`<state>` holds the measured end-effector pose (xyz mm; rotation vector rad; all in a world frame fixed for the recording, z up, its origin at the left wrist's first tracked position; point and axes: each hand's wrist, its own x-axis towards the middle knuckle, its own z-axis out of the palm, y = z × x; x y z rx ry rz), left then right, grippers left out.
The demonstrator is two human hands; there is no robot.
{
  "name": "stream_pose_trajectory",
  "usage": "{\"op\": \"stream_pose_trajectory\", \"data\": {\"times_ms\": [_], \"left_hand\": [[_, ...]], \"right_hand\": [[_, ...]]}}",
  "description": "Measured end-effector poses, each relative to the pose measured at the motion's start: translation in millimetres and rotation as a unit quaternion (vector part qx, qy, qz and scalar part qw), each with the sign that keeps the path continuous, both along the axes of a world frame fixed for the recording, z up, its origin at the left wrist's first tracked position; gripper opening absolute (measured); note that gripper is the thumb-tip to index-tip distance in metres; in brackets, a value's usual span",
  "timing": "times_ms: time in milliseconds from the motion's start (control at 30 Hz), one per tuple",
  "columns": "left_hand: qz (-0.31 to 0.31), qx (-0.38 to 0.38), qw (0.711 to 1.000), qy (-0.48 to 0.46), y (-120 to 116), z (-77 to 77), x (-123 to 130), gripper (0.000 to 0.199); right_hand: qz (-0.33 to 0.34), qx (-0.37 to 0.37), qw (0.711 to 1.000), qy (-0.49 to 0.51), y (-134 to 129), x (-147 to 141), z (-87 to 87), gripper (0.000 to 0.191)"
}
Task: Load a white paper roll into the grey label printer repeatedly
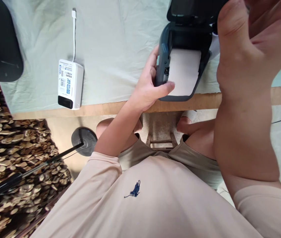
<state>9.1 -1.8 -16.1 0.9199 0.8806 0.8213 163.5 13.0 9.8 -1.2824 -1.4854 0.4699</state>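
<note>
A dark portable label printer (pixel 163 56), lid (pixel 192 15) swung up, stands at the front edge of the table. Inside lies white paper (pixel 185 72) with a slightly ragged right edge. My left hand (pixel 150 84) grips the printer's left side, thumb over the front rim and touching the paper. Close to the camera, my right hand (pixel 257 36) is raised at the lid's right, its thumb overlapping the lid's edge. Its other fingers run out of frame, so whether it holds anything is hidden. Something white (pixel 214 46) shows partly behind the printer.
A white power bank (pixel 70 86) with a short cable (pixel 74 33) lies on the pale cloth (pixel 110 49) to the left. At the far left is a black rounded object (pixel 1 43). Below stand a round-based stand (pixel 80 142), stacked firewood (pixel 18 145) and a wooden stool (pixel 161 142).
</note>
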Motion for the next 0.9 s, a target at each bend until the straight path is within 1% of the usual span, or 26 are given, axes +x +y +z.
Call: {"op": "stream_pose_trajectory", "data": {"times_ms": [33, 100, 167, 233, 300, 367, 433, 500, 567, 667, 733, 767, 833, 900], "left_hand": [[0.005, -0.005, 1.0, -0.002, 0, 0.3, 0, 0.07], [0.008, -0.006, 1.0, -0.007, 0, 0.5, 0, 0.07], [0.004, 0.002, 1.0, -0.003, 1, 0.2, 0, 0.068], [0.002, 0.01, 1.0, 0.008, 1, 0.0, 0, 0.065], [0.009, 0.014, 1.0, 0.011, 1, 0.4, -1, 0.064], [0.015, 0.018, 1.0, 0.003, 1, 1.3, -1, 0.064], [0.011, 0.025, 1.0, -0.009, 1, 2.1, -1, 0.064], [0.004, 0.028, 0.999, -0.028, 1, 2.3, -1, 0.062], [0.004, 0.024, 0.998, -0.063, 0, 2.4, 0, 0.056], [0.009, 0.018, 0.991, -0.131, -2, 5.0, 3, 0.035], [0.036, -0.01, 0.991, -0.125, -4, 8.8, 5, 0.029], [0.059, -0.034, 0.992, -0.105, -4, 10.9, 6, 0.031], [0.104, -0.085, 0.989, -0.06, -4, 14.5, 8, 0.041], [0.129, -0.118, 0.984, -0.047, -2, 15.9, 8, 0.048]], "right_hand": [[-0.021, 0.01, 1.0, -0.003, -1, 0, 0.8, 0.044], [-0.051, -0.004, 0.999, -0.01, -5, -1, 3.0, 0.049], [-0.045, -0.037, 0.998, -0.029, -10, -3, 6.1, 0.048], [-0.027, -0.042, 0.997, -0.064, -14, -3, 10.1, 0.041], [-0.009, -0.028, 0.991, -0.128, -17, -2, 14.3, 0.035], [0.032, -0.028, 0.978, -0.205, -19, 0, 17.5, 0.033], [0.087, -0.045, 0.962, -0.254, -19, 3, 19.0, 0.032], [0.119, -0.054, 0.953, -0.273, -20, 5, 18.7, 0.031], [0.113, -0.048, 0.955, -0.272, -20, 6, 17.7, 0.03], [0.104, -0.039, 0.958, -0.266, -21, 6, 17.7, 0.038], [0.104, -0.042, 0.959, -0.261, -21, 5, 19.5, 0.046], [0.106, -0.049, 0.958, -0.261, -22, 5, 20.8, 0.05], [0.124, -0.07, 0.953, -0.266, -22, 5, 23.8, 0.057], [0.152, -0.088, 0.945, -0.277, -23, 5, 26.5, 0.061]]}}
